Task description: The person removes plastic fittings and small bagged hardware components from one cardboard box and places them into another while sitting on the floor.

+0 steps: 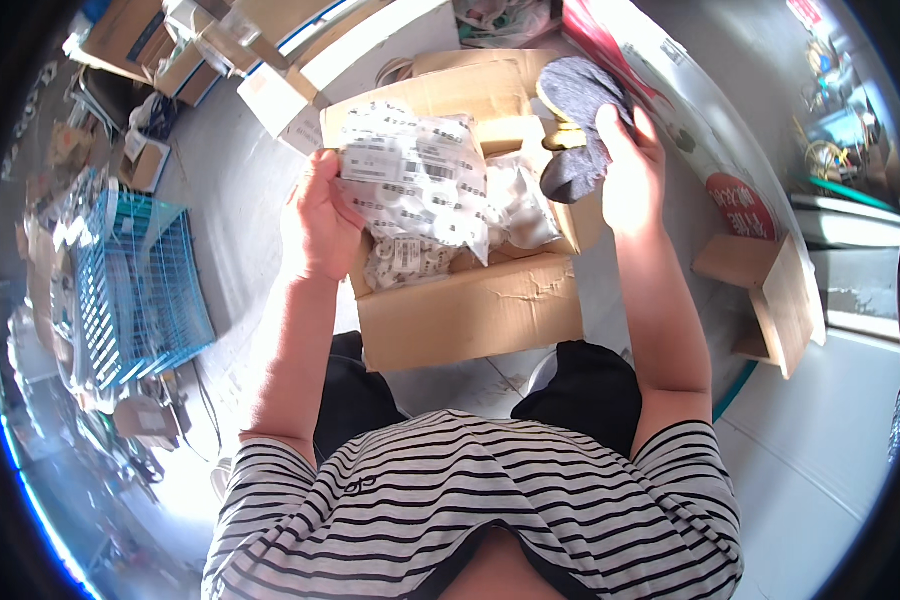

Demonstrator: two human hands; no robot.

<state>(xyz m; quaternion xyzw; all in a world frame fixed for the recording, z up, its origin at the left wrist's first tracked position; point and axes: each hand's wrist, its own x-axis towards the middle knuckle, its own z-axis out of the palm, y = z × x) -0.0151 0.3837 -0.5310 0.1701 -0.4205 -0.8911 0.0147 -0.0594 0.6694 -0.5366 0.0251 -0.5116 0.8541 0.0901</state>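
My left hand (328,214) grips the left edge of a translucent plastic bag (420,176) with printed marks, a label and pale round pieces inside. The bag is held over an open cardboard box (469,307). Right of the box's opening, my right hand (630,169) pinches a dark grey fabric item with yellow trim (581,97), perhaps work gloves. In the box lie another labelled bag (409,259), under the held one, and a clear bag (523,206) with whitish contents at the right. The held bag hides part of the box's inside.
A blue wire basket (142,289) stands on the floor at the left, near mixed clutter. White and brown cartons (281,105) are at the upper left. On the right are a large printed white and red panel (690,127) and a small wooden piece (784,307) with angled boards.
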